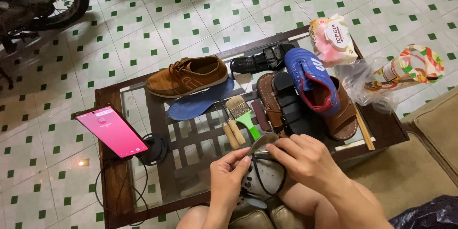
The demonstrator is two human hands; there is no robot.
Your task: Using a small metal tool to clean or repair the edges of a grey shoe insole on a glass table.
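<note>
Both hands meet at about 6 o'clock in the head view, over the person's bare knees, around a pale grey shoe with a dark lace or strap looped across it. The left hand grips the shoe from the 7 o'clock side, thumb pressed on its edge, while the right hand closes over it from the 4 o'clock side, fingertips pinching the rim and the dark strap. Just past the shoe, at 12 o'clock from the hands, a green-handled brush lies on the glass-topped table beside two wooden-handled tools. Farther up sit a tan suede shoe on a blue insole, a black shoe, brown sandals and a blue sports shoe. At 9 o'clock a phone with a pink screen leans on a stand, its cable trailing down. At 2 o'clock lie a pink packet and a clear plastic bag
</note>
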